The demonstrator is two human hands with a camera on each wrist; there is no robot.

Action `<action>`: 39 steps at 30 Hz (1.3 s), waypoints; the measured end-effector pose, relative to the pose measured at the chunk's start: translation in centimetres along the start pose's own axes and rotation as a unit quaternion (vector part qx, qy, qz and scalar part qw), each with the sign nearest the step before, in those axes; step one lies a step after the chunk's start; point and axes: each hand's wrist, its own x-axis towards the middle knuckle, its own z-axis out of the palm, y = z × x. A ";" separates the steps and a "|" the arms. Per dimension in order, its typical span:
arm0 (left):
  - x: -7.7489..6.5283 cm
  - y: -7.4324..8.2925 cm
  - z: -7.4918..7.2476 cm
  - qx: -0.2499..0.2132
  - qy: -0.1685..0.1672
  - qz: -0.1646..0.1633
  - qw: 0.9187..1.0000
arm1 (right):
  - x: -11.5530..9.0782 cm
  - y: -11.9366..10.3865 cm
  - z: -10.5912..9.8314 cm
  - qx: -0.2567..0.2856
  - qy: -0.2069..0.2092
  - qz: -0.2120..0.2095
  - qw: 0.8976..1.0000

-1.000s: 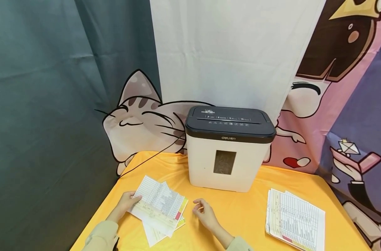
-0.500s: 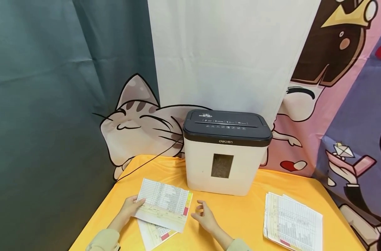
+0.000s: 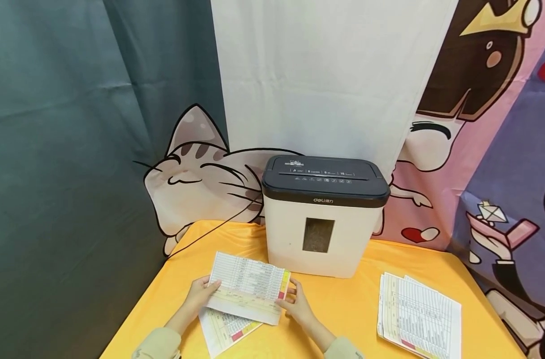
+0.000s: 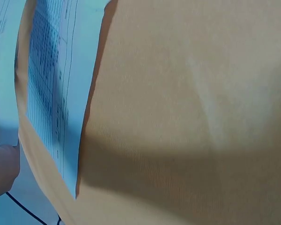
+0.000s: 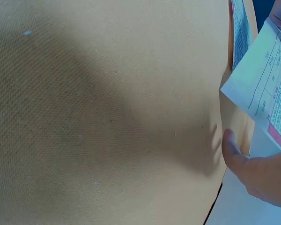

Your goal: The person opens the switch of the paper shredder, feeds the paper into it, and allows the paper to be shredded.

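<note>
A printed paper form (image 3: 247, 281) with yellow and red marks at its right end is raised off the table. My left hand (image 3: 199, 295) pinches its left edge, thumb on top. At the right edge is my right hand (image 3: 301, 305), fingers spread around the corner. In the right wrist view its thumb (image 5: 232, 145) stands off the paper, and whether the other fingers touch it is unclear. Beneath the raised form lies another printed form (image 3: 225, 326), partly covered. The left wrist view catches this lower form (image 4: 61, 93) and part of my left hand (image 4: 2, 171).
A white paper shredder (image 3: 283, 234) with a dark top and a slot stands at the back of the yellow-covered table (image 3: 344, 314). To the right lies a stack of printed papers (image 3: 420, 314). A black cord (image 3: 214, 229) runs behind on the left.
My left hand has lifted the upper form from the lower one and carried it right, turning it more level. My right hand's fingers have come to its right edge.
</note>
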 end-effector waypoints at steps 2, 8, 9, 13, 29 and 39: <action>-0.1 0.1 0.3 -0.013 -0.003 -0.005 1.000 | 0.1 0.0 -0.1 0.010 0.003 0.014 1.000; -1.0 0.2 1.4 -0.034 -0.013 -0.018 0.999 | 0.4 -0.2 -0.5 0.001 0.025 0.017 1.000; -1.1 0.2 1.5 -0.033 -0.017 -0.019 0.999 | 0.5 -0.2 -0.6 -0.001 0.029 0.014 0.999; -1.7 0.3 2.1 -0.038 -0.034 -0.019 0.999 | 0.8 0.1 -0.8 0.019 0.028 0.009 0.999; -2.0 1.1 4.1 -0.059 -0.060 0.012 0.996 | 1.0 0.1 -2.3 0.022 0.019 0.020 0.999; -2.7 1.3 4.7 -0.090 -0.142 0.090 0.982 | -0.1 -0.2 -3.8 -0.003 0.028 0.015 1.000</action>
